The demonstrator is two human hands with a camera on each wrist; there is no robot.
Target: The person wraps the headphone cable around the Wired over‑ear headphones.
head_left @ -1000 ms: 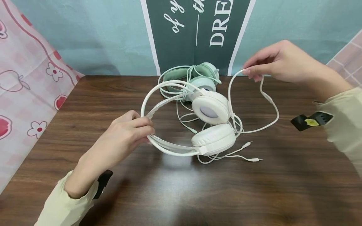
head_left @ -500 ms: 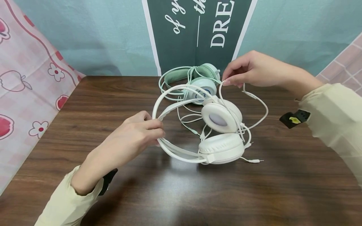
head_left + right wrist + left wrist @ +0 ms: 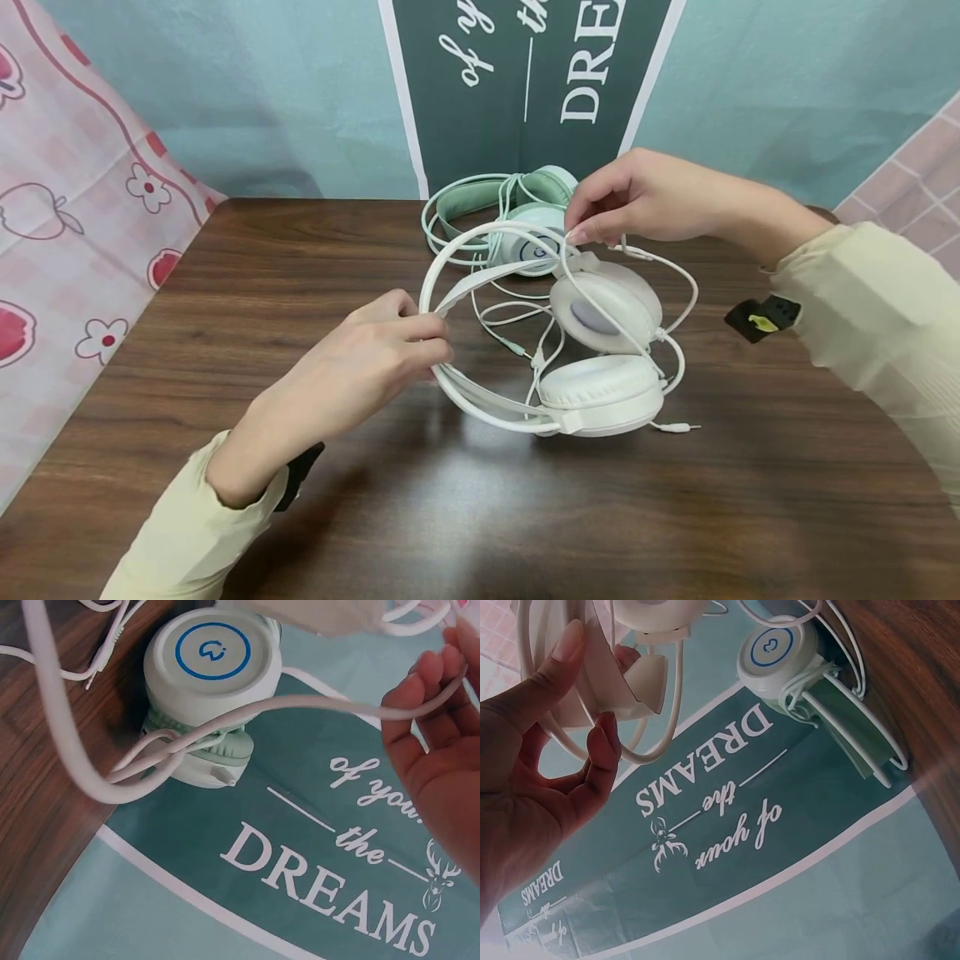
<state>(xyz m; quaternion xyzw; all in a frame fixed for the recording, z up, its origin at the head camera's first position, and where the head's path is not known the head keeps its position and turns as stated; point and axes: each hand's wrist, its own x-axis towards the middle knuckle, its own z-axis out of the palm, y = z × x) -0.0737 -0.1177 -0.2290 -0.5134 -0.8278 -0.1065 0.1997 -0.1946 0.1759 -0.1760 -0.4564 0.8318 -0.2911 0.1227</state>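
Note:
White over-ear headphones (image 3: 600,398) are held up over the table in the head view, ear cups toward the right. My left hand (image 3: 375,350) grips the top of their headband (image 3: 480,410), thumb on one side and fingers on the other, as the left wrist view also shows. Above the cups, my right hand (image 3: 645,200) pinches their white cable (image 3: 330,703) between thumb and fingers. From there a strand crosses in front of the upper cup, and a loop hangs at the right. One cable plug (image 3: 677,427) shows below the cups.
Mint-green headphones (image 3: 467,201) lie at the table's back edge, their cable wound around them; part is hidden behind the white pair. Their loose plug (image 3: 514,348) lies on the dark wooden table (image 3: 300,517). A printed cloth (image 3: 300,92) hangs behind.
My right hand has moved left and slightly down with the cable, bringing it closer to the headband. My left hand has shifted the white headphones a little to the right.

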